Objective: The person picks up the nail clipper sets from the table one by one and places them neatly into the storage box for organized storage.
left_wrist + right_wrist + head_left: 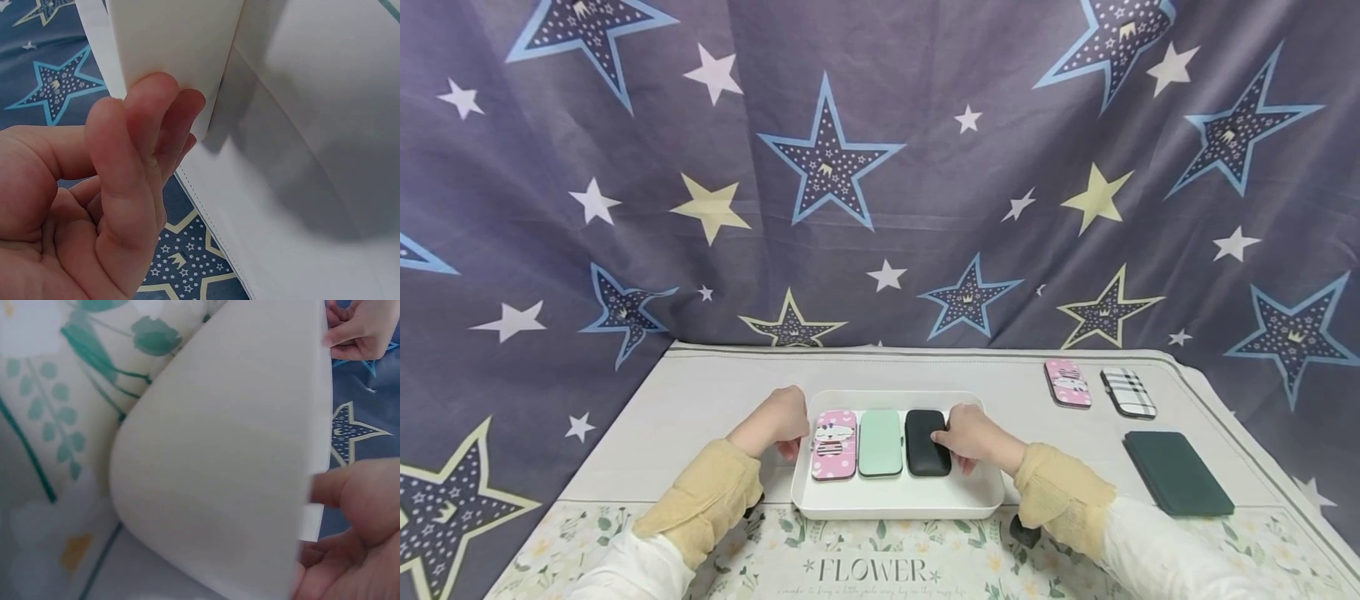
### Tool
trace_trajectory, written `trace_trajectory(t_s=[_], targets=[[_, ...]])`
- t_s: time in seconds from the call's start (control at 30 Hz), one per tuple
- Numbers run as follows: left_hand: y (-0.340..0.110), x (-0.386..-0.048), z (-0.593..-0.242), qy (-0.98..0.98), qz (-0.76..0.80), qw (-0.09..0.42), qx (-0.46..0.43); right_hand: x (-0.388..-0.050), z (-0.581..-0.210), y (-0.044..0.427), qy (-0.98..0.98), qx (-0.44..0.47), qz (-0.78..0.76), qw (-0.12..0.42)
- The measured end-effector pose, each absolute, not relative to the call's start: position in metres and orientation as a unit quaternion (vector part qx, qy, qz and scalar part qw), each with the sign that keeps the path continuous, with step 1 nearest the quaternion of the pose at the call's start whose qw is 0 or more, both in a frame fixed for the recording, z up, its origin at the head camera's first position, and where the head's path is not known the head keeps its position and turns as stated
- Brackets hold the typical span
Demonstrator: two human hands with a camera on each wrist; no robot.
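Note:
In the head view, a white tray (895, 504) holds a pink cartoon case (834, 467), a mint green case (880, 442) and a black case (925, 446), side by side. My left hand (778, 421) is at the tray's left wall; the left wrist view shows curled fingers of that hand (125, 187) against the tray's outer wall (175, 37), thumb tip hidden. My right hand (977, 437) reaches over the tray's right rim and pinches the black case near its right edge. Past the rim in the right wrist view, the fingertips of my right hand (356, 531) are partly hidden by the tray (219, 444).
At the right of the table lie another pink case (1067, 383), a plaid case (1129, 393) and a dark green flat case (1178, 472). A floral mat (872, 575) covers the front. Behind the table hangs a star-patterned curtain (880, 208).

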State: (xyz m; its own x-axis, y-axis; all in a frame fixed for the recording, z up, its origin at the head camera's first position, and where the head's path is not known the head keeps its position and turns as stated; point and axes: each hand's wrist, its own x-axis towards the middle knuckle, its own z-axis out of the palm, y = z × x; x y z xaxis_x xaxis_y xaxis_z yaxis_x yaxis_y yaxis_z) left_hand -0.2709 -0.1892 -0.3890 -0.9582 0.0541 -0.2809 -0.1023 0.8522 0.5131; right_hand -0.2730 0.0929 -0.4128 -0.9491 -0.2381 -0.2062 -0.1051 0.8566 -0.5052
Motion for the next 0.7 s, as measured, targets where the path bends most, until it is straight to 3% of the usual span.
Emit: trace_trajectory(t_s=[0.3,0.7], targets=[[-0.189,-0.269,-0.389,0.954,0.266,0.139,-0.009,-0.275,-0.383,0.116,0.941,-0.111,-0.3,0.108],[-0.19,-0.271,-0.39,0.956,0.263,0.133,-0.005,-0.257,-0.339,0.195,0.963,-0.157,-0.214,0.036]])
